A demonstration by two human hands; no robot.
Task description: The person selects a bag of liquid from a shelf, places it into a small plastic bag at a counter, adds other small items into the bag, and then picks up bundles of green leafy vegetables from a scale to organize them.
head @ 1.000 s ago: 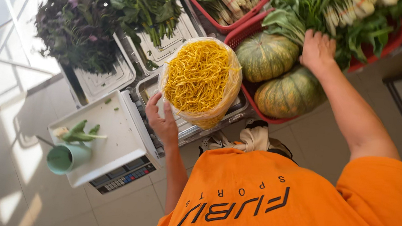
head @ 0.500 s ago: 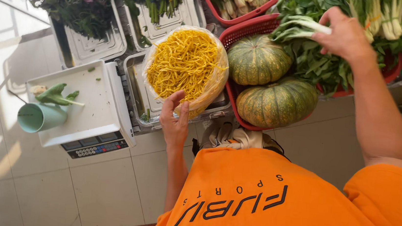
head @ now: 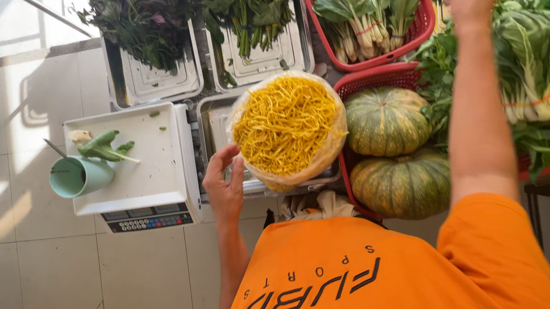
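Steadying the noodle bag [head: 289, 127] seems the left hand's [head: 223, 186] job: it is open, fingers spread against the bag's lower side. The bag sits on a steel tray [head: 214, 125] beside 2 pumpkins [head: 386, 121]. A palm under the base would likely hold it better. The right hand [head: 467, 4] reaches among greens [head: 533, 58]; I cannot tell its grip.

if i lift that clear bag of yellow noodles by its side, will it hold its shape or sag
The bag of yellow noodles would probably sag: its thin clear plastic bulges around loose strands. It looks fairly heavy for a bag, being packed full. With its mouth open, tilting could spill noodles, so the left hand at its edge likely needs support from beneath.
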